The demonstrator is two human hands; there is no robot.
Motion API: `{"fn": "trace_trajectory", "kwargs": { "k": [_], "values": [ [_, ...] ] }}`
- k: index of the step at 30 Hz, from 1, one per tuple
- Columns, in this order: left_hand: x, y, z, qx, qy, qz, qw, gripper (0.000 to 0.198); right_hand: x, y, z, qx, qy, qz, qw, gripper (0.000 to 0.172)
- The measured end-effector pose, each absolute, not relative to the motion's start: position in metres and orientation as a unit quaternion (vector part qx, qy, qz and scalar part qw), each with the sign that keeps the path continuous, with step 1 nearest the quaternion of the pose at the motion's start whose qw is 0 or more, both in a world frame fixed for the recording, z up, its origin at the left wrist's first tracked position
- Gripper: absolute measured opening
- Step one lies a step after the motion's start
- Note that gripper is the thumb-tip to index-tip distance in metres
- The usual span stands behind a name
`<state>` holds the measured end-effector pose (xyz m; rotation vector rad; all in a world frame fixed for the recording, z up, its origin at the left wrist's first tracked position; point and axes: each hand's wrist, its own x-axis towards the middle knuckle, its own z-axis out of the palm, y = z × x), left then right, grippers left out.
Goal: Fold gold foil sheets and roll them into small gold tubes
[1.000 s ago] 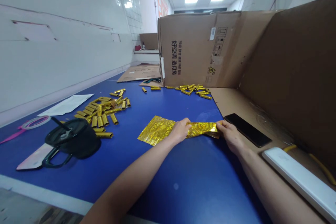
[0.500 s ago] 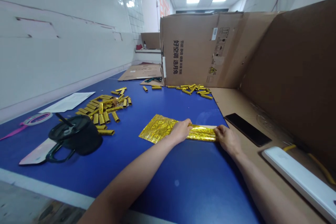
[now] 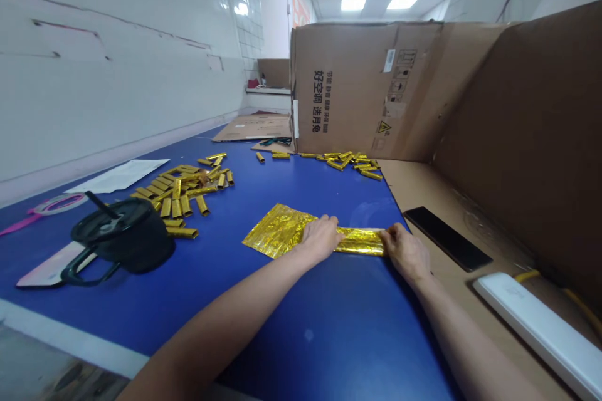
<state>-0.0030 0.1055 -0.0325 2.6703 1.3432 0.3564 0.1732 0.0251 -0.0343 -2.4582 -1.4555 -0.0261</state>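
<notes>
- Pressing a crinkled gold foil sheet (image 3: pixel 277 230) onto the blue worktop (image 3: pixel 301 338), mid-table, folded band running rightward.
- Left hand (image 3: pixel 320 238): fingers closed over the fold.
- Right hand (image 3: pixel 405 254): fingers pinch the band's end.
- Even pressure along the band should keep the crease straight.

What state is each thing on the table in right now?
Gold foil sheet: flat at one end, folded or rolled into a strip at the other.
Left hand: pressing on the foil.
Right hand: at the strip's end.
Gold foil tubes: loose, in scattered heaps.
Black lidded mug: lid on, straw in.
Phone: lying flat, screen dark.
</notes>
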Motion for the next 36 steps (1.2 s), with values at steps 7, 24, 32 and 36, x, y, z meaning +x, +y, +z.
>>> {"fn": "trace_trajectory", "kwargs": {
  "k": [7, 24, 32, 36],
  "values": [
    [-0.008, 0.104, -0.028, 0.899, 0.411, 0.139, 0.053, 0.025, 0.18, 0.028, -0.04, -0.833, -0.505, -0.017, 0.227, 0.022],
    [-0.01, 0.108, -0.033, 0.859, 0.384, 0.229, 0.249, 0.01, 0.185, 0.028, -0.044, -0.729, -0.488, 0.116, 0.465, 0.024],
    [-0.009, 0.111, -0.031, 0.802, 0.351, 0.262, 0.406, 0.026, 0.186, 0.031, -0.046, -0.663, -0.412, 0.226, 0.583, 0.03],
    [-0.011, 0.11, -0.027, 0.785, 0.338, 0.271, 0.444, 0.039, 0.184, 0.03, -0.041, -0.634, -0.389, 0.299, 0.599, 0.042]
  ]
}}
